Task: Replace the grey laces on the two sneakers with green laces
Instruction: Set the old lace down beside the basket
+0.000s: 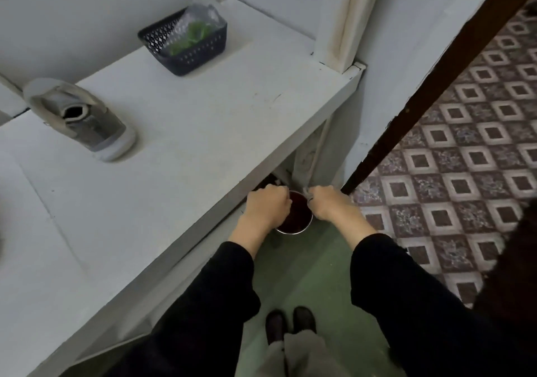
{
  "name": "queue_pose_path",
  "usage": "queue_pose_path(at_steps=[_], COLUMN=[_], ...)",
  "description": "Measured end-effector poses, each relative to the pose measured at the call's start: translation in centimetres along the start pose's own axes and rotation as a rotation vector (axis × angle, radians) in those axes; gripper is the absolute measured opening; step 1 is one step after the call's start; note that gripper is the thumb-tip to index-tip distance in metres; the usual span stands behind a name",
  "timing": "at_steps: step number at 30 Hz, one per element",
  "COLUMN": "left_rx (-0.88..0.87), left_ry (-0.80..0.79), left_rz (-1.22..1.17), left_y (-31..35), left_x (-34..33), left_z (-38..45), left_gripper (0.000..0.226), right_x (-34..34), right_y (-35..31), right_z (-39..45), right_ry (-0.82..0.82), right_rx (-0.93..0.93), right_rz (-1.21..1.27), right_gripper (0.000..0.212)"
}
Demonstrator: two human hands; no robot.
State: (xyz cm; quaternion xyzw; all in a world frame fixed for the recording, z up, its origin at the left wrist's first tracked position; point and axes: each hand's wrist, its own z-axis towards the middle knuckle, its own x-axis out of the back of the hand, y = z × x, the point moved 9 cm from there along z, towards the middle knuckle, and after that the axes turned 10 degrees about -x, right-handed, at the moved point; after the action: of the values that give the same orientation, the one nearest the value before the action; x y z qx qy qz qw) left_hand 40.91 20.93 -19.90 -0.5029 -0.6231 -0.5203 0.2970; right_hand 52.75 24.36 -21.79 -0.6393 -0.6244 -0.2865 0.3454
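One grey and beige sneaker (84, 118) stands on the white table (203, 132) at the left, and I see no lace on it. A dark basket (186, 42) at the back holds a clear bag with green laces (193, 35). Both my hands are down past the table's front edge, over a small round bin (295, 216) on the floor. My left hand (267, 206) is curled into a fist, with a pale bit of lace showing at its knuckles. My right hand (327, 203) pinches a short end of grey lace (306, 192) above the bin.
The bin has a metal rim and a dark inside. It stands on green floor beside a white table leg (308, 150). A dark wooden door edge (436, 86) runs diagonally at the right, with patterned tiles (465, 158) beyond. My feet (290, 324) are below.
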Motion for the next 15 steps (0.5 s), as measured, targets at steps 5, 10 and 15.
queue_pose_path(at_steps=[5, 10, 15], left_rx=[0.067, 0.129, 0.139], left_ry=[-0.241, -0.373, -0.418], left_rz=[-0.076, -0.149, -0.128], left_y=[-2.6, -6.6, -11.9], left_x=[-10.4, -22.1, -34.4], left_z=[1.9, 7.0, 14.6], left_gripper=[0.025, 0.021, 0.022], right_x=[-7.5, -18.4, -29.0], right_y=[3.4, 5.8, 5.9], right_z=[4.9, 14.6, 27.3], right_ry=[-0.088, -0.191, -0.233], right_rx=[-0.023, 0.009, 0.068], right_rz=[-0.048, -0.124, -0.146], right_gripper=[0.030, 0.035, 0.043])
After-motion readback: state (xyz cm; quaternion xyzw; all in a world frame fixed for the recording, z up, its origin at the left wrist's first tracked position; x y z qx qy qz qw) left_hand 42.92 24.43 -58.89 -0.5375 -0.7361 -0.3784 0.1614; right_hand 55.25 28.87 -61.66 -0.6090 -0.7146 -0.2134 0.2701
